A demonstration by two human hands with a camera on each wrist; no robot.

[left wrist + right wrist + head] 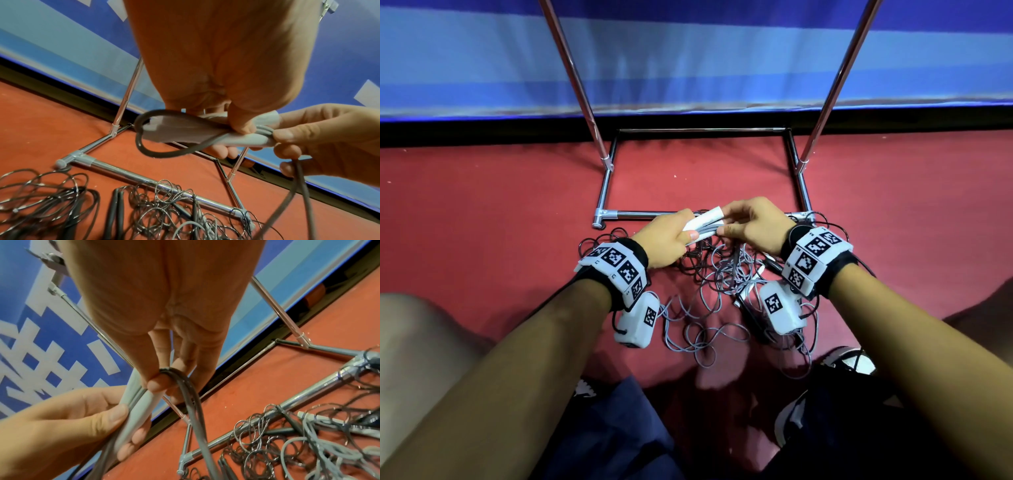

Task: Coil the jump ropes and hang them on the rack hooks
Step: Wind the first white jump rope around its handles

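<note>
Two pale grey jump-rope handles (207, 138) are held side by side between the hands. The left hand (666, 240) has its fingers (115, 416) curled round the handles, the thumb pressed on top and the other fingertips showing beneath. The right hand (751, 224) pinches the grey cord (189, 395) against the same handles with thumb and forefinger, its fingers (287, 134) narrow and closed on the cord where it is wound across them. From the left wrist view, a loop of that cord curves out past the handle ends and back under them; a longer length hangs down from the right hand toward the floor.

Below and in front of the hands, a tangle of other jump ropes (717, 274) lies on the red floor (482, 205): thin dark wiry cords in loose coils, grey cords among them, and what are probably several dark handles (116, 211), though the blur makes the count uncertain. Some of the coils lie over the near bar of the chrome rack base (640, 214) and round its right corner joint. Two slanted chrome uprights (835, 85) rise from the base. Behind the rack stands a blue banner wall (688, 51) with pale stripes. White marker-covered bands are worn on both wrists.
</note>
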